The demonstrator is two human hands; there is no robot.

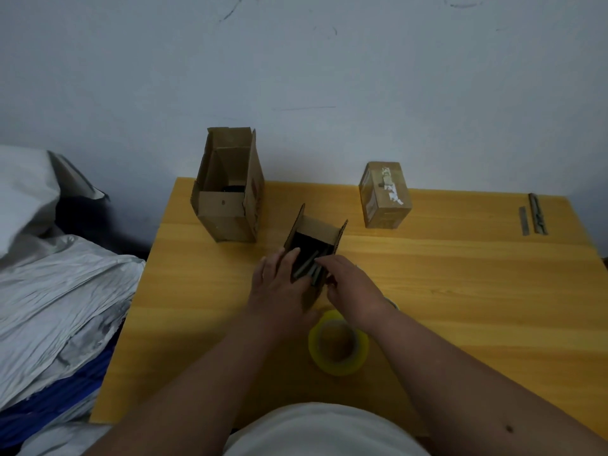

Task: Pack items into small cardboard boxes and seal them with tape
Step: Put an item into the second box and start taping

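A small open cardboard box (320, 230) stands mid-table with its side flaps raised. Several thin grey stick-like items (306, 266) lean out of its near opening. My left hand (279, 284) rests against the box's left side, fingers lying over its near edge and touching the items. My right hand (348, 284) pinches the items' near ends at the box's right side. A yellowish tape roll (339, 343) lies flat just in front of the box, partly under my right wrist.
A taller open carton (230, 192) stands at the back left of the yellow wooden table (460, 291). A sealed, taped small box (385, 195) sits at the back right. Two grey strips (533, 215) lie far right. Crumpled grey plastic bags (56, 291) pile left of the table.
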